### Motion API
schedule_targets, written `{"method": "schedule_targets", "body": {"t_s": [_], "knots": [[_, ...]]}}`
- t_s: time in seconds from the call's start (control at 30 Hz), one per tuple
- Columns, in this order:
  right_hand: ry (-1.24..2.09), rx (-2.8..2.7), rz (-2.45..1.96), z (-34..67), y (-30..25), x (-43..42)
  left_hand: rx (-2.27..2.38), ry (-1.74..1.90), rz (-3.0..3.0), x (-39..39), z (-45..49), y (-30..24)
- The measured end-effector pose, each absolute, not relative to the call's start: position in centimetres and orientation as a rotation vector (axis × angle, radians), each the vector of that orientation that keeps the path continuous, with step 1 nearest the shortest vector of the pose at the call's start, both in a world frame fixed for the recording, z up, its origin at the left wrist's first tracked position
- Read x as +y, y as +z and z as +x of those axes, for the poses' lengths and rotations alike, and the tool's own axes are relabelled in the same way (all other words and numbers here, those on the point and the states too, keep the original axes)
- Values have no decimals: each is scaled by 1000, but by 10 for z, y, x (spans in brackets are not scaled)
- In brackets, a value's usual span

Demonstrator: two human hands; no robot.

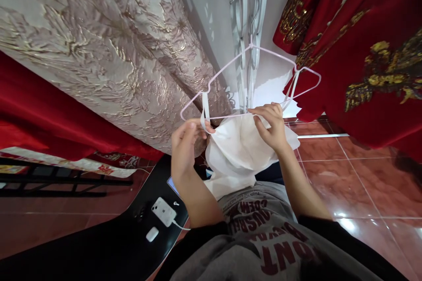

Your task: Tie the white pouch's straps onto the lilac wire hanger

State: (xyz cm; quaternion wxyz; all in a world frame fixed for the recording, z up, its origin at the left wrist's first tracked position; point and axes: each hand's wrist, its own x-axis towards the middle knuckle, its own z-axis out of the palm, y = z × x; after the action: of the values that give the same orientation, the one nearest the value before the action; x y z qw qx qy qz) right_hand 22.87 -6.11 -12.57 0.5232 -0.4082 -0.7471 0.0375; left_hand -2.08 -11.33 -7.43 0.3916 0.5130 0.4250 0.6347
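A pale pink hanger (232,59) hangs by its metal hook from a white metal rack. A white garment with thin straps (242,145) hangs from it, one strap looped over each of the hanger's shoulder notches. My left hand (187,142) is at the left strap (205,107), its curled fingers closed on the strap just above the garment's top edge. My right hand (272,125) lies over the garment's upper right edge by the hanger's bottom bar, fingers stretched out and thumb apart. The right strap (292,85) rises behind that hand.
The white rack (244,22) stands against the wall. A gold-patterned pale cloth (132,52) hangs at left, red embroidered cloth (372,74) at right. A black bench (108,237) bears a white phone (164,211) with a cable, and a small white case (152,234). Red tiles (329,175) cover the floor.
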Motion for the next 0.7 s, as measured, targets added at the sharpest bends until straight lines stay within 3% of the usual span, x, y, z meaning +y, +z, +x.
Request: {"method": "schedule_targets", "body": {"t_s": [0.17, 0.3, 0.53, 0.7], "knots": [[138, -1836, -939, 235, -118, -64, 905, 1921, 1150, -98, -29, -31], [158, -1840, -968, 231, -125, -68, 1110, 2216, 941, -74, -24, -61], [287, -1887, -928, 216, -115, -81, 1052, 1834, 966, -75, 28, -101], [372, -1326, -991, 264, -101, -73, 927, 1877, 940, -72, 42, -95]]}}
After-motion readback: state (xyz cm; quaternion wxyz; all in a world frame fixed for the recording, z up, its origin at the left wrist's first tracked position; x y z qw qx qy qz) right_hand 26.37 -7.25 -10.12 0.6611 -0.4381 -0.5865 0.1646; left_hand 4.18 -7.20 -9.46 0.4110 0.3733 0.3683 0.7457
